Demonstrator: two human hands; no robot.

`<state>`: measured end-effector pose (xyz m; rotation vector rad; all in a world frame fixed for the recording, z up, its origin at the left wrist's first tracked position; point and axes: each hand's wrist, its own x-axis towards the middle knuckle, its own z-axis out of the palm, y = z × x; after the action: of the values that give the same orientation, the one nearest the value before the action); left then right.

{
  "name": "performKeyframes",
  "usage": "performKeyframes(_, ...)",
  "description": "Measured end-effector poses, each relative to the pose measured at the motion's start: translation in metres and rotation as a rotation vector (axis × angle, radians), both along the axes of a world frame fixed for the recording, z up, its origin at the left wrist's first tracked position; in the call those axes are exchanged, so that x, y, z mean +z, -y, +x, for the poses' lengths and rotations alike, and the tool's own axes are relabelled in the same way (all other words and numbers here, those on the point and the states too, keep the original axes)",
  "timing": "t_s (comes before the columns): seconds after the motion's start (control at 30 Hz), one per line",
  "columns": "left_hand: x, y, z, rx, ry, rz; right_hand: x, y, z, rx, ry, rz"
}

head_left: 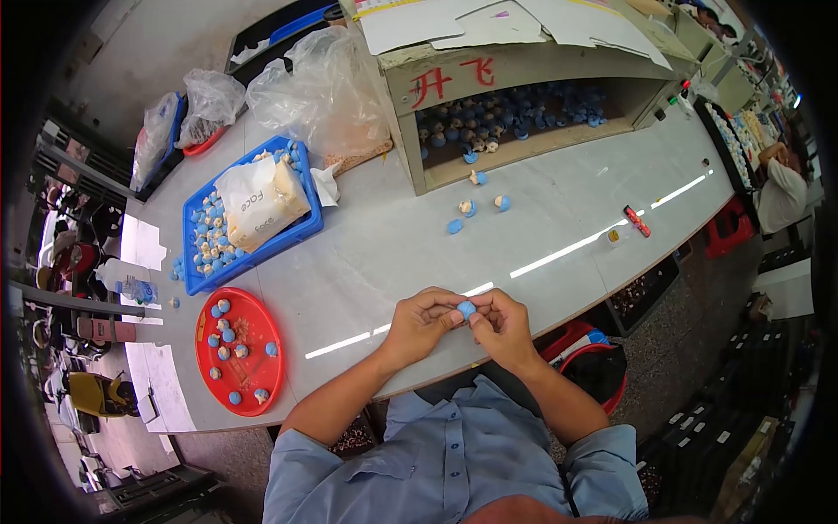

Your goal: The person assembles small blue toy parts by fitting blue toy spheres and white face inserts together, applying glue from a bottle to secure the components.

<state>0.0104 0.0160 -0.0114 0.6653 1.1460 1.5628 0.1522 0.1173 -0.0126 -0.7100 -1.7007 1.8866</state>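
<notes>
Near the front edge of the grey table, my left hand [421,325] and my right hand [503,328] meet at the fingertips. Pinched between them is a small round blue piece [466,309]; my fingers cover part of it. Beyond my hands lie a few loose pieces, among them a plain blue one [455,226] and a blue-and-cream one [467,209]. To my left, a round red tray [247,377] carries several small blue-and-cream balls spaced apart.
At the far left a blue basket [194,278] holds many such balls under a white paper-wrapped pack [260,205]. A grey cabinet [406,144] with a piece-filled shelf stands at the back. A red tubular item [637,221] lies right; another person [781,196] sits beyond.
</notes>
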Motion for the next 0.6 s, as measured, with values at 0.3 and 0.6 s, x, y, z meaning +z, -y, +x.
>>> performKeyframes(0.3, -0.0038, 0.0041, -0.0043, 0.024, -0.121, -0.027, -0.0005, 0.0006, 0.0034, 0.061, -0.005, 0.070)
performKeyframes(0.6, 0.0018, 0.0037, -0.0078, -0.049, -0.114, -0.148, 0.0003, 0.0003, 0.0058, 0.060, -0.015, 0.146)
